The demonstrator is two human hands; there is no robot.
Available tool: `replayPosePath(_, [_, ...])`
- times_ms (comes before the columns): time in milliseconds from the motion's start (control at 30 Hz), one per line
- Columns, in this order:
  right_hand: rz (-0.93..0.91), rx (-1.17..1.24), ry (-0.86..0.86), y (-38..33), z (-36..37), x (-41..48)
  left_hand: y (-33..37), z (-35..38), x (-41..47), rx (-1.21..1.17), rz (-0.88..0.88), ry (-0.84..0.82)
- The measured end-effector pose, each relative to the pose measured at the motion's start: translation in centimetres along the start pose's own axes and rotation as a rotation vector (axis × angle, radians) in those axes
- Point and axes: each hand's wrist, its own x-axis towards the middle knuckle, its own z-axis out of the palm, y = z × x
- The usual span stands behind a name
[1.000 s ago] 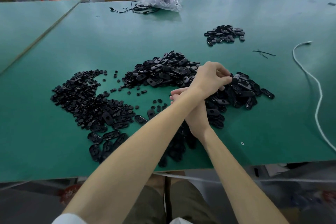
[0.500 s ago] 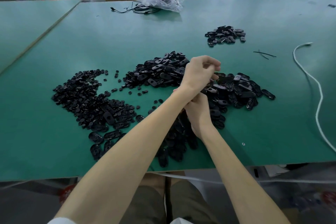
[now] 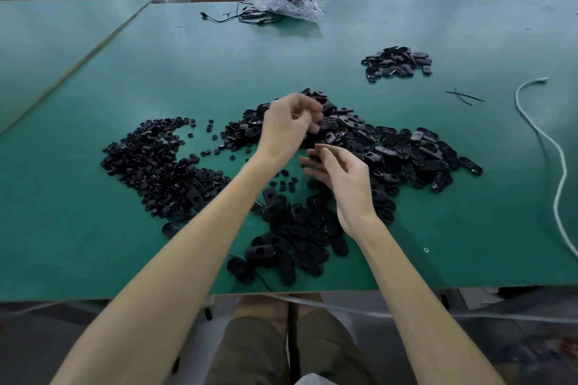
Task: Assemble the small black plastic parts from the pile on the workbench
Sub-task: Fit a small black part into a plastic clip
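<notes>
Left of the big pile of oval black parts point(image 3: 406, 153) on the green desk point(image 3: 187, 72), we see a heap of small round pieces point(image 3: 150, 166). Our left hand point(image 3: 286, 126) hovers over the pile's left edge, its fingers curled and blurred. We cannot tell whether it pinches anything. Our right hand point(image 3: 344, 181), at the pile's near side, is loosely curled, its hold equally unclear. Beyond the pile, rightward, lies a smaller heap point(image 3: 397, 61).

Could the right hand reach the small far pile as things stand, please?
Probably yes. Only bare bench lies between the right hand and the small pile, with nothing in the way, though it would likely take a forward stretch.
</notes>
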Motion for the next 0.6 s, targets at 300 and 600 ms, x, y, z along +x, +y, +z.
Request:
replayPosePath(300, [-0.051, -0.022, -0.058, 0.0, -0.1, -0.4, -4.6, -7.0, -2.2, 0.507, -0.017, -0.346])
replayPosePath(600, [-0.049, -0.102, -0.037, 0.1, -0.2, -0.5, -5.9, -5.8, -4.0, 0.621, -0.031, -0.280])
